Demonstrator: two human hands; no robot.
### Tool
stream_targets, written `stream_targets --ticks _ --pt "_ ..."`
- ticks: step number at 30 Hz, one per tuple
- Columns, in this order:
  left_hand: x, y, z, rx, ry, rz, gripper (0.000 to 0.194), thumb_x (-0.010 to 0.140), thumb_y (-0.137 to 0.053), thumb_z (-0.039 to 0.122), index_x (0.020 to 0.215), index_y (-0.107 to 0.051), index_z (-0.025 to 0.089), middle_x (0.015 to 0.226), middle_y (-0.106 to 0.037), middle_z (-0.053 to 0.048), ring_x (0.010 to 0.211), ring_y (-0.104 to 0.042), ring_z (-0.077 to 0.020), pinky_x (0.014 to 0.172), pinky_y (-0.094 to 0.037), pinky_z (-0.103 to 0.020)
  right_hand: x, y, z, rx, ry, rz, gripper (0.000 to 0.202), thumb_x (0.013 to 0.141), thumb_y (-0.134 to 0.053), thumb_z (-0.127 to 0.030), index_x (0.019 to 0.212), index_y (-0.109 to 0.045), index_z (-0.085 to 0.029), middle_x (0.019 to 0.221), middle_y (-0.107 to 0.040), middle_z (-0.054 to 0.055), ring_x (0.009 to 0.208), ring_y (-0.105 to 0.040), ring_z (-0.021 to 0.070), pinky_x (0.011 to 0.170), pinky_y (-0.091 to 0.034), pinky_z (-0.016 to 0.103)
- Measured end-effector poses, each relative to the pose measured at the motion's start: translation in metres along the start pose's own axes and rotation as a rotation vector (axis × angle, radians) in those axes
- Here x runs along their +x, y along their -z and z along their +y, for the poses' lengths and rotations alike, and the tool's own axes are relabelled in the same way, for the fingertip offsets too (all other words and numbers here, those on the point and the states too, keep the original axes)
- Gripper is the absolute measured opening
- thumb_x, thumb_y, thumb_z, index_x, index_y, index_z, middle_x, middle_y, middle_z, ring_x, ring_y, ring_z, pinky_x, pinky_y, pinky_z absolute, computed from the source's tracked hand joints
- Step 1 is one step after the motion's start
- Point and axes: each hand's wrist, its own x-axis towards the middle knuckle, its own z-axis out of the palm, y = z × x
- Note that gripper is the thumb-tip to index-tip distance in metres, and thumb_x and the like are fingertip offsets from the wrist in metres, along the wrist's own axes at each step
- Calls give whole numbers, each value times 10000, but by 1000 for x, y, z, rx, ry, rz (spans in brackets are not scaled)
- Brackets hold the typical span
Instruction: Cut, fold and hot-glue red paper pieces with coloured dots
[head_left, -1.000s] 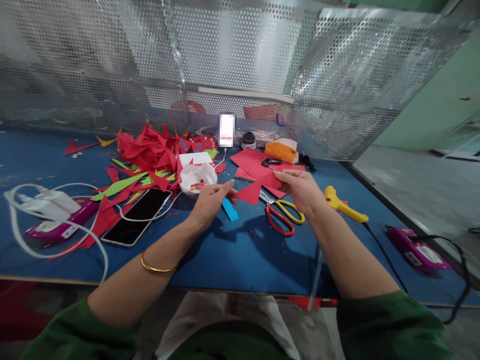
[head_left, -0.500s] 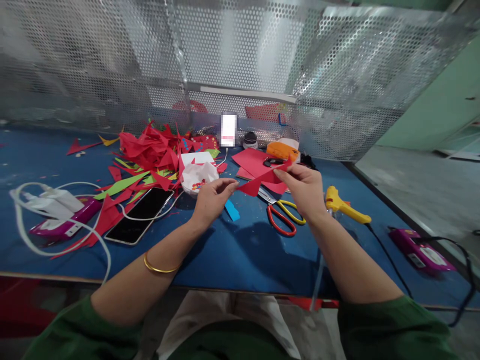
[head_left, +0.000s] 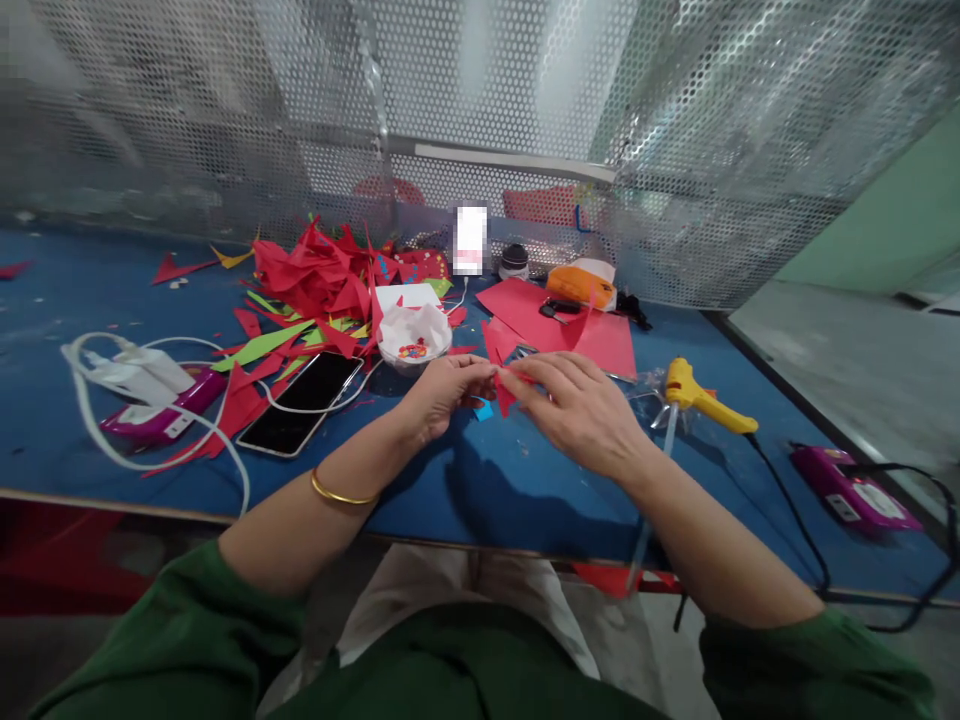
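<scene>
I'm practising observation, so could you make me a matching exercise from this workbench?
1. glue gun
2. bangle
3. flat-lying phone
4. small red paper piece

A. crossed by a white cable
B. between the left hand and right hand
C. yellow
D. around the left forearm

Pairs: 1-C, 2-D, 3-A, 4-B

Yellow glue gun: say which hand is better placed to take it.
Right, probably: the right hand is nearer the glue gun than the left hand, though both hold red paper.
</scene>
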Motion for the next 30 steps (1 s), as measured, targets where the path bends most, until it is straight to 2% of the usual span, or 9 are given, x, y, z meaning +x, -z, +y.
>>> stream_targets --ticks 4,7,9,14,18,23,25,28,30 --pt "5 6 7 57 -134 87 122 767 -707 258 744 -631 166 625 -637 13 545 -583 -86 514 -402 -202 -32 8 -24 -60 -264 53 302 952 -553 -252 1233 -635 -178 1171 -695 146 1063 -637 297 895 -492 453" --pt "6 7 10 137 -247 138 137 777 -716 256 742 -626 157 609 -629 22 519 -572 -75 491 -374 -192 -57 -5 -48 62 -277 -75 197 949 -571 -274 1073 -683 -172 1024 -741 104 904 -683 251 795 -524 386" --pt "3 4 9 198 -218 120 148 771 -727 250 743 -620 152 618 -638 18 495 -570 -72 455 -337 -187 -69 -18 -61 105 -318 -101 138 938 -583 -238 1013 -687 -188 959 -748 70 846 -684 230 769 -524 363" --pt "-13 -5 -5 350 -3 -73 185 735 -766 256 689 -629 141 629 -663 -1 413 -534 -64 384 -262 -181 -73 -36 -77 3 -580 232 186 933 -573 -230 1101 -638 -187 1048 -716 121 924 -651 268 812 -505 401" --pt "-22 -5 -17 419 70 -150 155 730 -739 229 629 -651 151 607 -683 -16 368 -488 -67 374 -282 -191 -64 -36 -83 -22 -498 282 252 930 -539 -167 1170 -617 -177 1124 -691 144 1021 -623 260 873 -466 396" --pt "-22 -4 -26 586 85 -188 193 772 -680 235 593 -652 171 579 -677 -8 349 -479 -85 413 -356 -221 -61 -42 -88 -8 -356 121 204 949 -519 -116 1003 -682 -226 1009 -741 50 902 -630 193 877 -394 365" --pt "-26 -4 -28 784 -20 -149 186 786 -672 256 614 -661 186 586 -682 -7 401 -533 -113 457 -385 -236 -63 -43 -88 -2 -357 81 196 953 -534 -122 934 -695 -232 961 -750 25 831 -625 177 867 -374 364" --pt "-40 -1 -32 1139 -345 18 78 811 -648 226 773 -715 219 749 -737 -28 680 -662 -188 621 -446 -271 -66 -43 -87 31 -370 47 181 963 -549 -160 902 -706 -229 929 -752 16 780 -617 171 844 -370 360" --pt "-52 2 -37 1247 -520 -88 148 852 -592 179 886 -728 230 921 -756 -38 878 -674 -215 749 -463 -299 -67 -42 -87 60 -377 32 163 965 -556 -178 931 -710 -220 942 -751 23 805 -624 180 839 -376 360"
